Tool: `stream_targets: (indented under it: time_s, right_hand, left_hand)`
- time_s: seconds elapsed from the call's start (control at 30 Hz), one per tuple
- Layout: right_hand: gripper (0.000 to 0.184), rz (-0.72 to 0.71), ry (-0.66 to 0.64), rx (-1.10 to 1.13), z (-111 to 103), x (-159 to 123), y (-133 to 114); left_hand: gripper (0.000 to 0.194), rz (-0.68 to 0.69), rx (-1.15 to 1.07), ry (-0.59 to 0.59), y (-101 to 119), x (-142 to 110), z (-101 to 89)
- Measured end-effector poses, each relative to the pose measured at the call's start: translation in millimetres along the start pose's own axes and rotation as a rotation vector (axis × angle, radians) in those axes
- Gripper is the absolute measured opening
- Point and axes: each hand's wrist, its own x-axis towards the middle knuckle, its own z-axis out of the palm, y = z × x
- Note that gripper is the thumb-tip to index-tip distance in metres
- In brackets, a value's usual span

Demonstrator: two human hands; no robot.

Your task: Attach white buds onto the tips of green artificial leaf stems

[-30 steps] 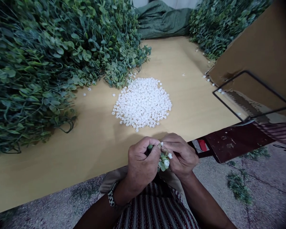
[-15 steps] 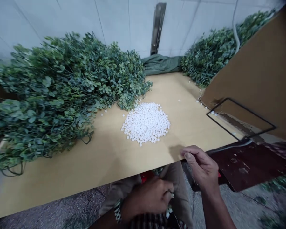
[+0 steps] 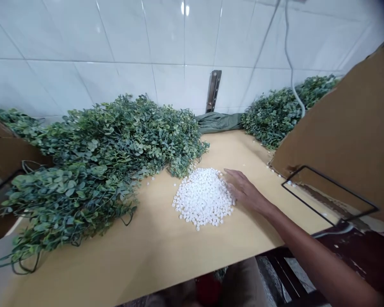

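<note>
My right hand reaches over the table from the right. Its fingers are stretched out at the right edge of a pile of small white plastic rings or discs, and nothing shows in its grip. Some fingertips are smeared and partly lost against the white pieces. My left hand is out of sight below the table's front edge. Left of the pile lies a large heap of artificial green leaf sprays, its nearest sprigs close to the white pieces.
The tan tabletop ends near my knees. A cardboard sheet and a black wire frame stand at the right. More green sprays and a dark green cloth lie along the tiled wall.
My right hand has gone from the table's front edge up to the pile, its fingers opening from a pinch. My left hand has dropped out of view. The camera has tilted up.
</note>
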Motion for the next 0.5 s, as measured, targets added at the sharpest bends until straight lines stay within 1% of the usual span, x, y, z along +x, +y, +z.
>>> stream_targets:
  time_s: [0.07, 0.1, 0.17, 0.23, 0.3, 0.33, 0.37, 0.43, 0.5]
  right_hand:
    - [0.053, -0.017, -0.021, -0.005, 10.3, 29.6, 17.6]
    - [0.052, -0.034, -0.035, -0.007, 15.4, 44.0, 23.4]
    - [0.053, -0.078, -0.073, -0.012, 24.9, 69.7, 28.2]
    - [0.054, -0.139, -0.130, -0.012, 32.1, 88.7, 25.3]
    - [0.053, -0.213, -0.194, -0.011, 35.5, 99.6, 18.4]
    - [0.052, -0.245, -0.219, -0.012, 35.7, 102.2, 14.9]
    - [0.050, -0.271, -0.235, -0.016, 35.0, 103.3, 11.7]
    - [0.048, -0.299, -0.247, -0.031, 32.2, 103.0, 7.2]
    - [0.045, -0.312, -0.249, -0.050, 29.8, 102.3, 4.8]
  left_hand:
    - [0.024, 0.020, 0.074, 0.051, 6.2, -12.8, -20.9]
    - [0.024, 0.024, 0.110, 0.084, 7.7, -14.3, -33.0]
    - [0.026, 0.014, 0.181, 0.165, 5.7, -4.5, -59.2]
    - [0.031, 0.007, 0.279, 0.253, -4.4, 21.5, -86.1]
    - [0.043, 0.016, 0.725, 0.286, -21.2, 55.9, -110.6]
    - [0.050, 0.027, 0.916, 0.291, -30.8, 72.9, -120.8]
    - [0.054, 0.034, 1.057, 0.279, -40.2, 88.4, -129.3]
    - [0.053, 0.024, 1.207, 0.303, -56.7, 111.9, -141.4]
    - [0.042, 0.022, 1.247, 0.331, -67.4, 125.5, -149.4]
